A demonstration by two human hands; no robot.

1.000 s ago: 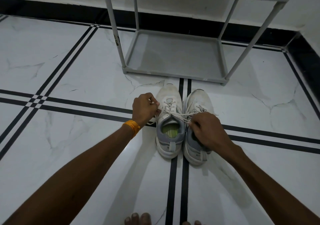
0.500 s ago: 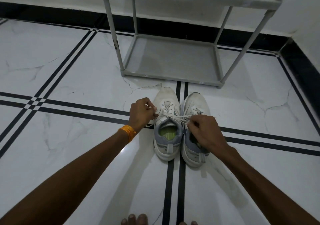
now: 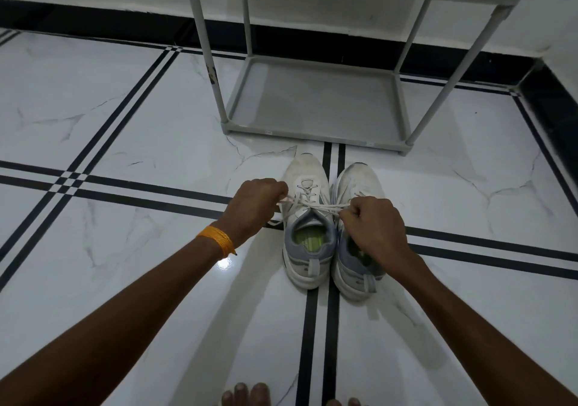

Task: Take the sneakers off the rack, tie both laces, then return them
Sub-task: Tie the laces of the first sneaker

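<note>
Both sneakers sit side by side on the floor before the rack. The left hand and right hand, each a closed fist, pull the left sneaker's lace taut between them.

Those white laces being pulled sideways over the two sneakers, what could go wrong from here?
The left hand and right hand pull the lace of the left sneaker taut; uneven pulling might tip or drag it against the right sneaker beside it. The right hand hangs over the right sneaker and could snag its laces.
</note>
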